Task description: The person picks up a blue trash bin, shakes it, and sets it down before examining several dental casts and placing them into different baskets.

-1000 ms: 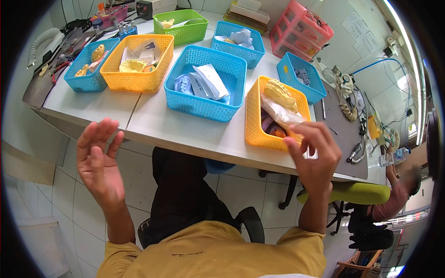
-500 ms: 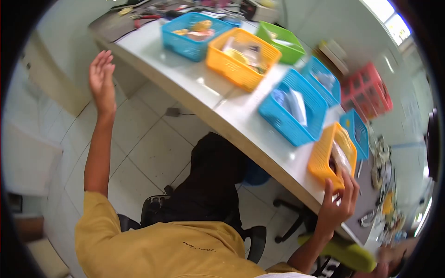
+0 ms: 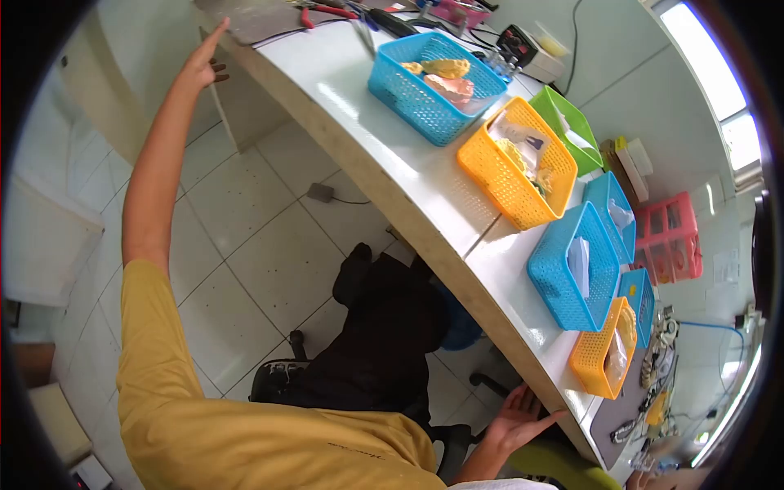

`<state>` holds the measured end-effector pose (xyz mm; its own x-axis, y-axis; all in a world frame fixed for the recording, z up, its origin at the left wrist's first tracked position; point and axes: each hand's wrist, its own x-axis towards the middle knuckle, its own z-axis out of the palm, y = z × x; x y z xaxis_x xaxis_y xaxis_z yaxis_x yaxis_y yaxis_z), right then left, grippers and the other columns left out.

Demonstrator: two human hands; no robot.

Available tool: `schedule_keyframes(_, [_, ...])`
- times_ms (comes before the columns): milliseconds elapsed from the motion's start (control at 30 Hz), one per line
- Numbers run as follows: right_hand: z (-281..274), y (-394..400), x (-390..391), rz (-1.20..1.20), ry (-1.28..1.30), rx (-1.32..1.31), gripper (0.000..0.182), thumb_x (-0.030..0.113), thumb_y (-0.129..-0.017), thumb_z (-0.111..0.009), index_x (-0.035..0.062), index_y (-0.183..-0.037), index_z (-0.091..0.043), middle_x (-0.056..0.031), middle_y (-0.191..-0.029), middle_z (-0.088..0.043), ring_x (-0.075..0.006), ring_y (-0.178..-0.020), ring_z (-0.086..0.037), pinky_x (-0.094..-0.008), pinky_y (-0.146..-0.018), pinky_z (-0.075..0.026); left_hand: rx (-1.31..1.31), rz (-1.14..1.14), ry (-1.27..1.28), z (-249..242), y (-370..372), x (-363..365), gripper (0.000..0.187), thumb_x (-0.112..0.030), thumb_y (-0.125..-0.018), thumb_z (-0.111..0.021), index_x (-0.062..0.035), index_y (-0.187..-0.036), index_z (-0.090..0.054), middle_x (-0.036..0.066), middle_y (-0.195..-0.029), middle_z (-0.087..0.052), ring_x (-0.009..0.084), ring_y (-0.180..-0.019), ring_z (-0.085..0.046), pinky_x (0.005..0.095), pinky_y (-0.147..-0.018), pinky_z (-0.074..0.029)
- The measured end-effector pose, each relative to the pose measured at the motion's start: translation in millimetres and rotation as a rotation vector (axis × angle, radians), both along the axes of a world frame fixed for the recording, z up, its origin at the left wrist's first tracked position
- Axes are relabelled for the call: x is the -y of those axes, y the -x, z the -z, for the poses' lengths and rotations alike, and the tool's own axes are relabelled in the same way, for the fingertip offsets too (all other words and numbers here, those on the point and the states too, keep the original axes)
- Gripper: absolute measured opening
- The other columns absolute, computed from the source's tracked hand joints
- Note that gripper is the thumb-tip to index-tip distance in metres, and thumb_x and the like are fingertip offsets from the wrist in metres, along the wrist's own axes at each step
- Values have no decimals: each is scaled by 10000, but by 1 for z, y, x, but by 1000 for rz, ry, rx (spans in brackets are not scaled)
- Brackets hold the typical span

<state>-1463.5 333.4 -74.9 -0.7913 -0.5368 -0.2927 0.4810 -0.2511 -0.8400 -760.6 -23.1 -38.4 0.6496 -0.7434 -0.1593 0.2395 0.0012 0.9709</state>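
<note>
My left hand [image 3: 204, 59] stretches far out to the left end of the white table [image 3: 392, 155], fingers apart and empty, close to a grey mat [image 3: 257, 18] at the table's corner. My right hand [image 3: 521, 416] hangs open and empty below the table's front edge, just under the small orange basket [image 3: 603, 351]. Along the table stand a blue basket [image 3: 429, 82] with dental casts, an orange basket [image 3: 514, 167], a green basket [image 3: 567, 122] and a large blue basket [image 3: 572, 269] with papers.
Pliers [image 3: 327, 10] and other tools lie at the far left end. A pink drawer unit [image 3: 674, 237] stands at the back. A black office chair [image 3: 359, 384] is under me on the tiled floor. Another person's hand [image 3: 670, 478] shows at the bottom right.
My view has swung left. My left hand reached further out to the table's left end. My right hand let go of the small orange basket and dropped below the table edge.
</note>
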Motion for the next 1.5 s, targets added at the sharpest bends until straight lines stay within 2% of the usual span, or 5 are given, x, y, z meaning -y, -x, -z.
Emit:
schedule_keyframes(233, [-31, -1, 35, -40, 166, -16, 794, 456, -766, -752, 148, -1410, -406, -83, -1434, -443, -282, -1302, -437, -516, -1070, -370, -322, 124, 119, 3, 13, 24, 910, -420, -715, -834, -66, -1399, -349, 200, -1345, -414, 323, -1230, -467, 470, -1023, -441])
schedule_keyframes(1133, [-23, -65, 41, 322, 186, -87, 731, 422, -906, -631, 25, -1439, -328, -119, -1484, -335, -295, -1299, -443, -416, -1069, -389, -265, 233, 165, 19, -13, 29, 734, -376, -837, -724, -43, -1390, -374, 160, -1348, -455, 307, -1231, -463, 453, -1052, -409])
schedule_keyframes(1200, [-25, -95, 45, 653, -70, -800, 628, 294, -923, -625, 19, -1418, -354, -148, -1489, -300, -266, -1242, -476, -386, -992, -418, -277, 275, 151, 21, -22, 31, 729, -380, -840, -720, -46, -1390, -376, 160, -1352, -454, 310, -1231, -465, 450, -1053, -409])
schedule_keyframes(1333, [-59, -104, 42, 407, -275, -1753, 503, 121, -881, -661, 24, -1326, -448, -205, -1427, -348, -134, -826, -580, -264, -682, -458, -71, 138, 104, 27, -41, 40, 728, -334, -835, -737, 7, -1369, -379, 201, -1353, -446, 308, -1231, -472, 440, -1058, -408])
schedule_keyframes(1500, [-110, -98, 96, 98, -353, -1746, 341, 77, -809, -748, 40, -1106, -585, -128, -1212, -527, -116, -681, -586, -238, -542, -440, 962, -359, 808, -46, 129, -27, 550, -163, -922, -616, 116, -1320, -358, 287, -1332, -468, 319, -1270, -485, 412, -1037, -457])
